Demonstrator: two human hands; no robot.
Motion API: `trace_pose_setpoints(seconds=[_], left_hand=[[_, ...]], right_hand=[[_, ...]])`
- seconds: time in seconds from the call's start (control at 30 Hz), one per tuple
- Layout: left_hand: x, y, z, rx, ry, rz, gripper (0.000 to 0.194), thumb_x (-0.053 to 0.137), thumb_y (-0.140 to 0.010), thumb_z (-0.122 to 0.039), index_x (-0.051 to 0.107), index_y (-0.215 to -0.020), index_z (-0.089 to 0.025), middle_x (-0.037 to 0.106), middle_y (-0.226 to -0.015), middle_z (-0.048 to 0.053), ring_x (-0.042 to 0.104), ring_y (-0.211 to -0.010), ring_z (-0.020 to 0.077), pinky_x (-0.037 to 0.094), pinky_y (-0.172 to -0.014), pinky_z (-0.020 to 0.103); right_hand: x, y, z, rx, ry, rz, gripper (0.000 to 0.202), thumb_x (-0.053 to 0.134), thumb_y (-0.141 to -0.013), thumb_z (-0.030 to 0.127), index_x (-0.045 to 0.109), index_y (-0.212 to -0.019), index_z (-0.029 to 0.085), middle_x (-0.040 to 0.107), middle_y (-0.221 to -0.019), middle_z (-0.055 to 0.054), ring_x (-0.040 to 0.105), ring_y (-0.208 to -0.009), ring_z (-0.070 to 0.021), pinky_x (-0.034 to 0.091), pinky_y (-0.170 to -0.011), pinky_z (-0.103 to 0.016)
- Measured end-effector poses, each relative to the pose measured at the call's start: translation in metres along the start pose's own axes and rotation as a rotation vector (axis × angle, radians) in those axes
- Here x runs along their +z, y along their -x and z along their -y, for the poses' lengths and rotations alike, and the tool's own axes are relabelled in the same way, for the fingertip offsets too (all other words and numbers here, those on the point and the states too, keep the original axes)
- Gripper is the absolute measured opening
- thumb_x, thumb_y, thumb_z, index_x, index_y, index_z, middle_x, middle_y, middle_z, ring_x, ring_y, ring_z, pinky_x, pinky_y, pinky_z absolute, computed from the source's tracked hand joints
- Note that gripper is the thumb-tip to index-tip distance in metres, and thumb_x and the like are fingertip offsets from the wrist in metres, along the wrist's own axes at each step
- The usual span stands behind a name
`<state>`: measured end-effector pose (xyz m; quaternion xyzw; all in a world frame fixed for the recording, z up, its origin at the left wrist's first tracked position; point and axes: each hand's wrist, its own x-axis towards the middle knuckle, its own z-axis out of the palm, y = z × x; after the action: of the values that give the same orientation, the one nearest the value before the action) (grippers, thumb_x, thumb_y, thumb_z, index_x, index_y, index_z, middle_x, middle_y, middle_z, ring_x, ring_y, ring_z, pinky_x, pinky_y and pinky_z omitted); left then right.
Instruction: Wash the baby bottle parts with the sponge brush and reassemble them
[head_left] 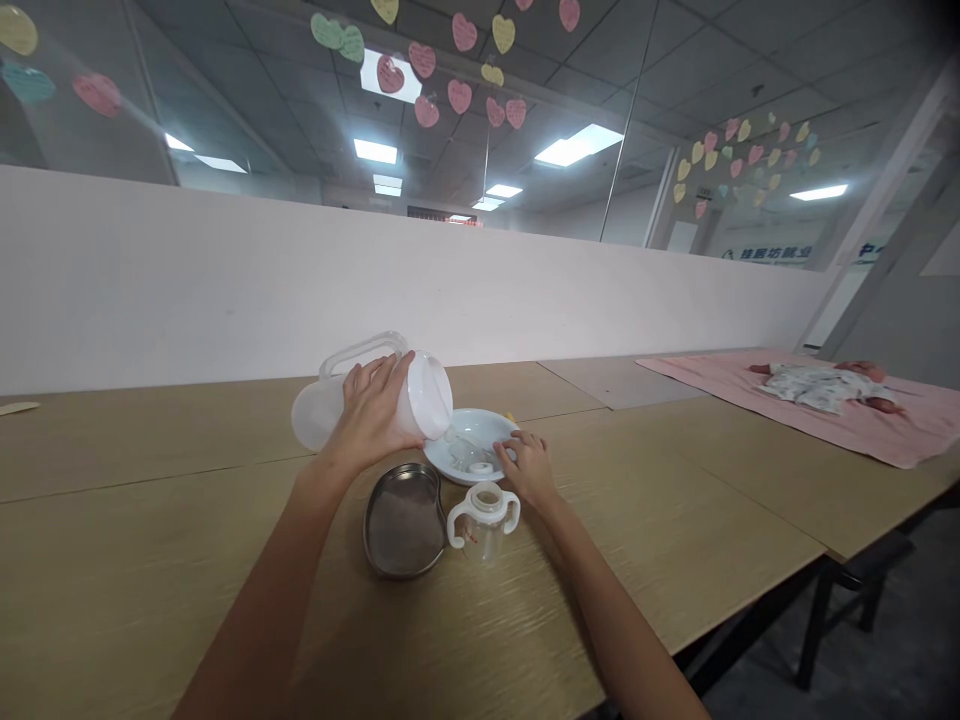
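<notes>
My left hand [375,405] is wrapped round a translucent plastic pitcher [313,415] with a white lid and a loop handle. The pitcher is tipped on its side, its lid end over the left rim of a white bowl [438,462]. At the bowl's right rim, my right hand [531,465] grips the edge with bent fingers. Inside the bowl lie clear pieces and a small white ring-shaped part [480,467]; water in it is hard to make out. A clear baby bottle [484,535] with two white handles stands uncapped in front of the bowl.
A metal kidney-shaped tray [405,520] sits left of the bottle. On the far right, a baby doll [814,385] lies on a pink cloth [720,385]. Behind the wooden table [675,520] rises a white low wall [225,280] with glass above. A dark stool [840,590] stands at right.
</notes>
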<state>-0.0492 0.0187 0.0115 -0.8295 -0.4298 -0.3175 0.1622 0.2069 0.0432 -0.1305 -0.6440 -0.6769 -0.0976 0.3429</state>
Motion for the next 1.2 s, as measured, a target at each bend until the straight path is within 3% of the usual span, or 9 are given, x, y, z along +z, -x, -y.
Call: trace_pose_setpoints(seconds=[0.17, 0.3, 0.5, 0.77, 0.97, 1.2], left_hand=[[-0.009, -0.002, 0.000, -0.128, 0.094, -0.017, 0.107, 0.075, -0.047, -0.055, 0.025, -0.135, -0.021, 0.040, -0.134, 0.013, 0.030, -0.123, 0.0393, 0.025, -0.099, 0.052], [-0.030, -0.003, -0.013, -0.178, 0.181, 0.014, 0.101, 0.072, -0.049, -0.058, 0.028, -0.133, -0.023, 0.043, -0.129, 0.012, 0.033, -0.122, 0.0381, 0.030, -0.097, 0.052], [-0.057, 0.002, -0.042, -0.073, 0.218, 0.153, 0.107, 0.075, -0.044, -0.056, 0.027, -0.134, -0.027, 0.037, -0.135, 0.009, 0.027, -0.125, 0.0401, 0.037, -0.093, 0.050], [-0.059, 0.007, -0.065, 0.177, 0.156, 0.230, 0.100, 0.076, -0.052, -0.049, 0.026, -0.136, -0.028, 0.043, -0.131, 0.007, 0.031, -0.123, 0.0369, 0.030, -0.099, 0.048], [-0.059, 0.007, -0.068, 0.186, 0.127, 0.239, 0.099, 0.076, -0.054, -0.043, 0.024, -0.137, -0.028, 0.042, -0.133, 0.008, 0.031, -0.122, 0.0368, 0.030, -0.098, 0.048], [-0.060, 0.007, -0.068, 0.185, 0.141, 0.242, 0.098, 0.075, -0.055, -0.046, 0.022, -0.137, -0.030, 0.044, -0.131, 0.007, 0.031, -0.122, 0.0370, 0.030, -0.098, 0.049]], right_hand=[[-0.001, 0.000, 0.000, -0.003, 0.003, 0.011, 0.037, 0.040, -0.090, 0.042, 0.070, -0.088, 0.021, 0.061, -0.112, -0.009, 0.050, -0.108, -0.0216, 0.027, -0.095, -0.036], [-0.003, -0.001, 0.002, -0.005, 0.009, 0.021, 0.038, 0.039, -0.090, 0.043, 0.070, -0.089, 0.021, 0.061, -0.112, -0.009, 0.049, -0.109, -0.0215, 0.027, -0.094, -0.036], [-0.006, -0.001, 0.004, 0.015, 0.007, 0.027, 0.037, 0.039, -0.090, 0.042, 0.070, -0.088, 0.021, 0.060, -0.113, -0.009, 0.049, -0.108, -0.0217, 0.027, -0.093, -0.037], [-0.008, -0.001, 0.004, 0.033, 0.002, 0.043, 0.034, 0.042, -0.089, 0.040, 0.070, -0.089, 0.022, 0.059, -0.115, -0.009, 0.048, -0.108, -0.0219, 0.026, -0.094, -0.037], [-0.009, -0.001, 0.006, 0.034, -0.001, 0.051, 0.032, 0.043, -0.089, 0.038, 0.070, -0.090, 0.020, 0.060, -0.114, -0.009, 0.048, -0.109, -0.0218, 0.026, -0.094, -0.036], [-0.008, -0.001, 0.005, 0.037, 0.006, 0.038, 0.032, 0.043, -0.089, 0.039, 0.070, -0.089, 0.021, 0.060, -0.113, -0.009, 0.049, -0.107, -0.0223, 0.026, -0.093, -0.037]])
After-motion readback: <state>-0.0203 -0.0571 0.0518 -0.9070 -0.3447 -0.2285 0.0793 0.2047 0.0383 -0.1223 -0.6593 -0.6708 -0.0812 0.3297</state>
